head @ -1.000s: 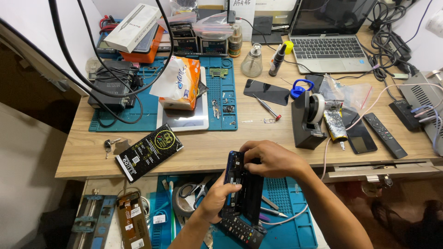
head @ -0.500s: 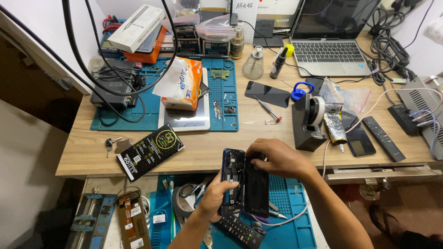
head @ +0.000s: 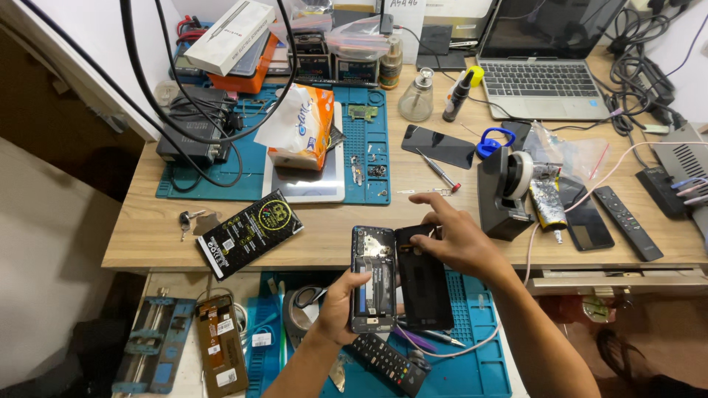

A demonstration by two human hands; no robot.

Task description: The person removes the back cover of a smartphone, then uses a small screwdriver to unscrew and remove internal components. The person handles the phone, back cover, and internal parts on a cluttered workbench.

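My left hand [head: 341, 306] grips an opened phone body [head: 372, 278] from below, its inner parts facing up. My right hand [head: 451, 237] holds the top of a black back cover [head: 422, 289], swung off to the right beside the phone. Both are held over the front edge of the wooden desk [head: 147, 236], above a blue work mat [head: 472, 354] on the lower shelf. A black remote control [head: 387, 363] lies on that mat just under the phone.
A black packet [head: 247, 234] lies left of my hands. A black tape dispenser [head: 501, 190] stands to the right, with a dark phone [head: 586, 221] and a remote [head: 627, 222] beyond. A tablet [head: 306, 180], tissue pack [head: 299, 127], screwdriver [head: 437, 169] and laptop [head: 542, 70] sit farther back.
The back cover has come away from the phone body and now sits open to its right. My right hand has shifted up and right with it.
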